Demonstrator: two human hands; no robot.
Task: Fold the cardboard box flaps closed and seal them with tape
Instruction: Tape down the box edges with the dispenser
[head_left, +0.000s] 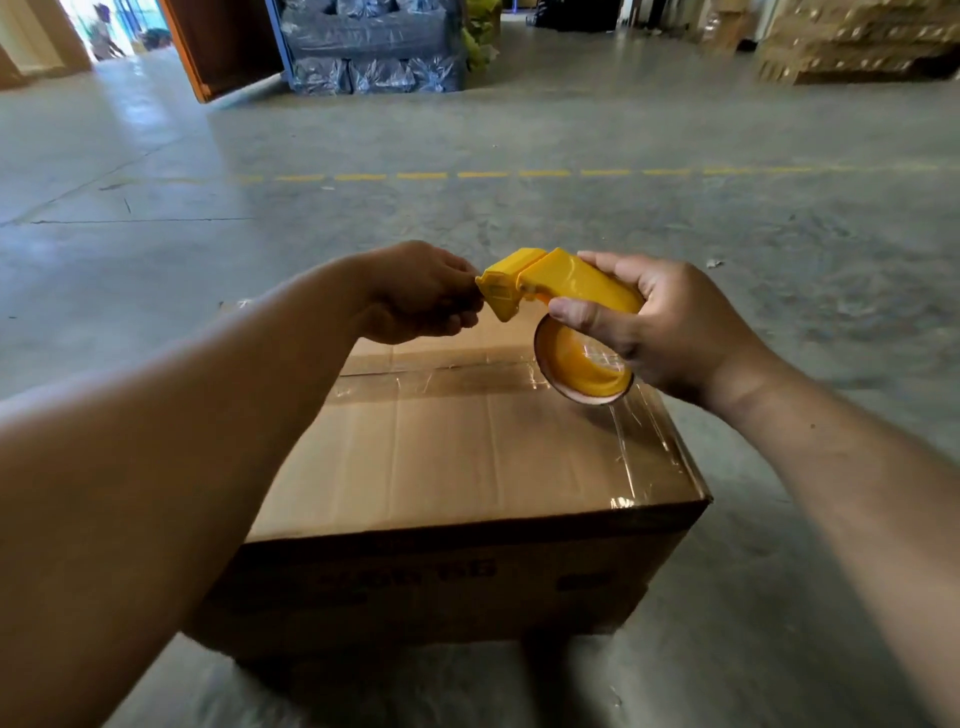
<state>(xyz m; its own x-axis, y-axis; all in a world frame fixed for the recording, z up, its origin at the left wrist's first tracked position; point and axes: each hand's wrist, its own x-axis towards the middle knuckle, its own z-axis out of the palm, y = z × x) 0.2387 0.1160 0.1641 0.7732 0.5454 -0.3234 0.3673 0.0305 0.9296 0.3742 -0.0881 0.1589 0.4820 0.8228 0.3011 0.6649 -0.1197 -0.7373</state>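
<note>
A: How far along is the cardboard box (457, 467)?
B: Beneath both hands, flaps closed; clear tape (467, 376) crosses its top seam and right edge.
A: And the hands?
B: The right hand (670, 332) grips the yellow tape dispenser (566, 296); the left hand (421, 296) pinches at its nose; probably more strips to come.
</note>
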